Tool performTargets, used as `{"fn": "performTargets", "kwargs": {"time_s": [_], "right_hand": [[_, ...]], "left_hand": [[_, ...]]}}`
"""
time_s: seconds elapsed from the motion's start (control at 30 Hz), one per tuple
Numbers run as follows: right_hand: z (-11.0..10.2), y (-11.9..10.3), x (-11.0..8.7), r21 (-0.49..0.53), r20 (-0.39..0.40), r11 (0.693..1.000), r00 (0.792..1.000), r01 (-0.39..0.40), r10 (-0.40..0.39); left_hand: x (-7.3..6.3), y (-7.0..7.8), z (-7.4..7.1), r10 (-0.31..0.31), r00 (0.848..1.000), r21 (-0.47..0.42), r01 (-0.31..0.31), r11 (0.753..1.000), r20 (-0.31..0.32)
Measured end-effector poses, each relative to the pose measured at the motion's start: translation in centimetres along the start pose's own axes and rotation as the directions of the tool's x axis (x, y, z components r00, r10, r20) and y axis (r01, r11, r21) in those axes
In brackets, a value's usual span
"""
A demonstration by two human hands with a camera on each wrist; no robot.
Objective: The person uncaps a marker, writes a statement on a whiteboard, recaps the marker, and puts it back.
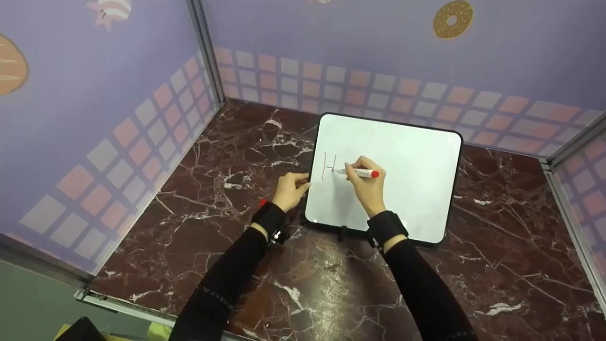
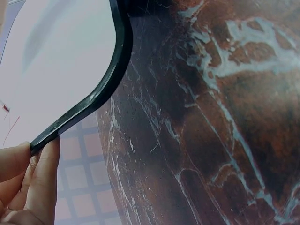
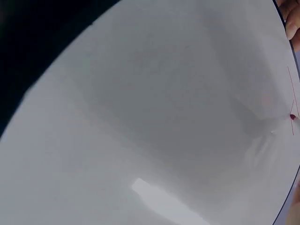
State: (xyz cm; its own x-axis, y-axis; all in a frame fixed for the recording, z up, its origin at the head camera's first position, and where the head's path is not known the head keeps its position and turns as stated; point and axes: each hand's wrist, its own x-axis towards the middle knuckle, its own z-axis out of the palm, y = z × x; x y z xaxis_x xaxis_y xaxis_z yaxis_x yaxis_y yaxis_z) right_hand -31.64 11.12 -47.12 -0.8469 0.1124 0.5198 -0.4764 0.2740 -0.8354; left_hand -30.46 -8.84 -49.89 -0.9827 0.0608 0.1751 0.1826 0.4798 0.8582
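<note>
A whiteboard (image 1: 407, 189) with a black frame stands tilted on the marbled table. In the head view my left hand (image 1: 289, 190) is at its left edge; the left wrist view shows thumb and fingers (image 2: 44, 180) pinching the black rim (image 2: 110, 77). My right hand (image 1: 370, 187) grips a white marker (image 1: 363, 173) with a red end, over the left part of the board. Thin red strokes (image 1: 324, 166) shaped like an H are on the white surface. The right wrist view shows the marker's red tip (image 3: 293, 116) at the strokes.
A small red object (image 1: 262, 202) lies partly hidden behind my left wrist. A black foot (image 1: 343, 233) is at the board's lower edge. Patterned panels (image 1: 378, 90) enclose the table at the back and both sides. The marbled tabletop (image 1: 303, 279) extends in front of the board.
</note>
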Motion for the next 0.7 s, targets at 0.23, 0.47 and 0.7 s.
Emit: {"fn": "performTargets", "kwargs": {"time_s": [0.23,0.47,0.7], "right_hand": [[-0.6,-1.4,-1.5,0.002,0.046,1.0,0.999,-0.023,0.023],[-1.0,0.4,-1.2,0.02,-0.029,1.0,1.0,-0.009,0.01],[-1.4,-1.8,-1.1,-0.008,-0.069,1.0,0.997,0.024,-0.024]], "left_hand": [[0.0,0.0,0.1,-0.001,1.0,-0.006,0.001,1.0,-0.004],[0.0,-0.1,0.1,-0.004,1.0,0.007,0.004,1.0,-0.01],[0.0,0.2,0.0,-0.014,1.0,-0.006,0.014,1.0,0.005]]}}
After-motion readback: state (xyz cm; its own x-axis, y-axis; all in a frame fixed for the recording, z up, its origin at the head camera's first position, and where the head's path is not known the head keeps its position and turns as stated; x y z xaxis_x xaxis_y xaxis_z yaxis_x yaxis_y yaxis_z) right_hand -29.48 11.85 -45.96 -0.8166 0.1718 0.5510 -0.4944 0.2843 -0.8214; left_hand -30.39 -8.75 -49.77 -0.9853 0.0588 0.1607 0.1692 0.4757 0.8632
